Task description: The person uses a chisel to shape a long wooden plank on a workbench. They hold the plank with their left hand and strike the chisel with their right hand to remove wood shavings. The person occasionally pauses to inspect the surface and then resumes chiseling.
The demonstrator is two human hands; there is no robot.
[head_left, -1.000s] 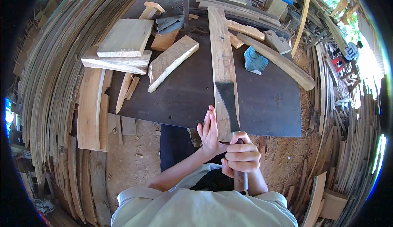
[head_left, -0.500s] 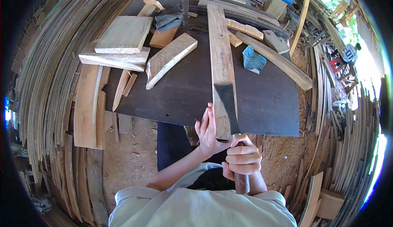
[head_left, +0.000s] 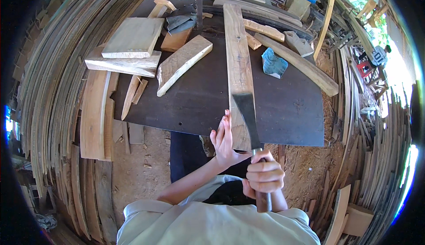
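Plank: long pale wooden plank (head_left: pixel 239 63) on the dark tabletop (head_left: pixel 199 99), long axis running straight away from the person.
Left hand (head_left: pixel 225 141): flat, released, against the plank's near left edge.
Right hand (head_left: pixel 264 176): grip clenched on the dark-bladed, wooden-handled knife (head_left: pixel 249 116), blade lying along the plank's right edge.

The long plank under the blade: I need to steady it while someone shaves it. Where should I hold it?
Press the plank at its near end, from the left edge with a flat hand, as the left hand does; the blade in the right hand runs along its right edge.

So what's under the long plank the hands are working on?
The long plank lies on a dark flat tabletop. The left hand steadies its near end; the right hand holds a blade on it. Beneath, hidden.
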